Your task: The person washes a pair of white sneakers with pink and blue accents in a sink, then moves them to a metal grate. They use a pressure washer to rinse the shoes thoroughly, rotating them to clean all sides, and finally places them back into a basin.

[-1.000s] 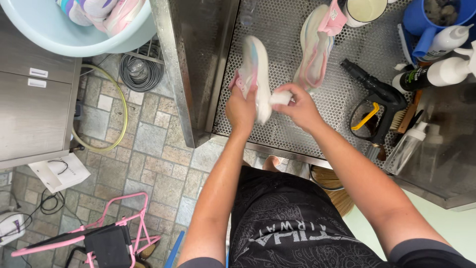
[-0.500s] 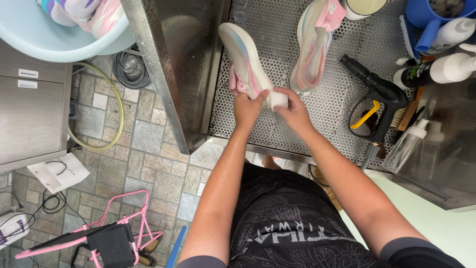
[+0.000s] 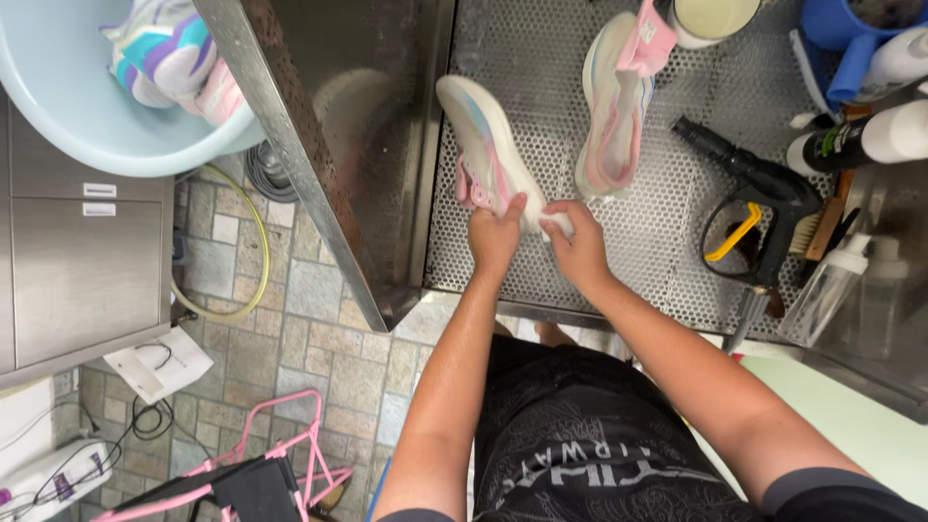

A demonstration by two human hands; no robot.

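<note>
Both hands hold one shoe (image 3: 488,145) over the metal tray (image 3: 667,232), near its left wall. The left hand (image 3: 495,237) and right hand (image 3: 578,246) have fingers closed on its heel. Another shoe (image 3: 609,116) lies right, with open tray between them.

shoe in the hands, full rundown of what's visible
The held shoe is a sneaker with a white sole and pale upper with pink and light blue accents. It is turned so the smooth white sole faces the camera, toe pointing up-left, heel toward the person. It is held above the perforated metal tray, not resting on it. The left hand grips the pink side near the heel; the right hand presses a small white piece, perhaps a cloth, against the heel end.
</note>
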